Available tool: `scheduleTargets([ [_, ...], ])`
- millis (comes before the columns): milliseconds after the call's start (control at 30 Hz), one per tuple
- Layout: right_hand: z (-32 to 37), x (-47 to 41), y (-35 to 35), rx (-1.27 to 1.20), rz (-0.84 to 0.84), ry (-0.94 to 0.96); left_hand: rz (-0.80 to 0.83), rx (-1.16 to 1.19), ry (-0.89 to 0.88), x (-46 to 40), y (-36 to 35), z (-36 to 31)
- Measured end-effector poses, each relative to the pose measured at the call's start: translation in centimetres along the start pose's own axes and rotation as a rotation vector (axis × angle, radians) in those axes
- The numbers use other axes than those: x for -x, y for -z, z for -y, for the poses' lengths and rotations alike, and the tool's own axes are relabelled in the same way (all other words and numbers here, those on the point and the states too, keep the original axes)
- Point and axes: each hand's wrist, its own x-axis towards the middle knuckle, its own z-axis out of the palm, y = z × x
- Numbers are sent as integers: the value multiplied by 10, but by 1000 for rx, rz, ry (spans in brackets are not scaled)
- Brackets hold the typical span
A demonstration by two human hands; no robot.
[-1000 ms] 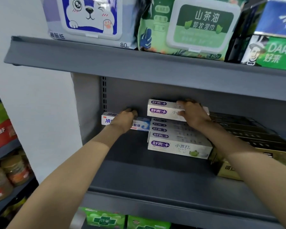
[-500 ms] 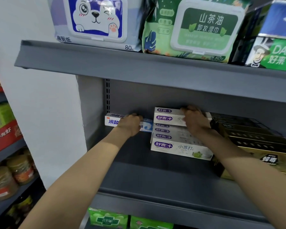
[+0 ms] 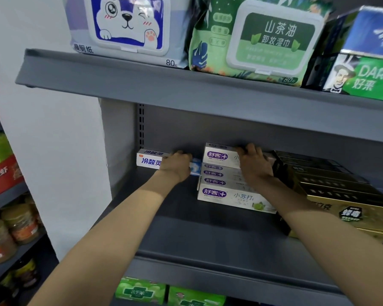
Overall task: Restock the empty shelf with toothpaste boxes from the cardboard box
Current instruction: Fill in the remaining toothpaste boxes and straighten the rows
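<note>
Under hands (image 3: 178,166), box faces perhaps hidden.

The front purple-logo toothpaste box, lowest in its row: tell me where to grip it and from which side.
Grip the front purple-logo box across its short width near the left, logo end, coming from the open shelf front. That end is bare; the right arm crosses above its other end, and gold boxes crowd the right.

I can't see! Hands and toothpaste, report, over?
Left hand grips blue-white box. Right hand grips top purple-logo box on stack. Gold boxes crowd right.
</note>
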Motion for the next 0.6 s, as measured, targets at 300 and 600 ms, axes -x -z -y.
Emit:
scheduleTargets([
  [300, 16, 59, 36, -539, -7, 13, -252, -54, -103, 51, 25, -46],
  [600, 28, 215, 72, -786, 68, 123, -221, 259, 52, 213, 31, -64],
])
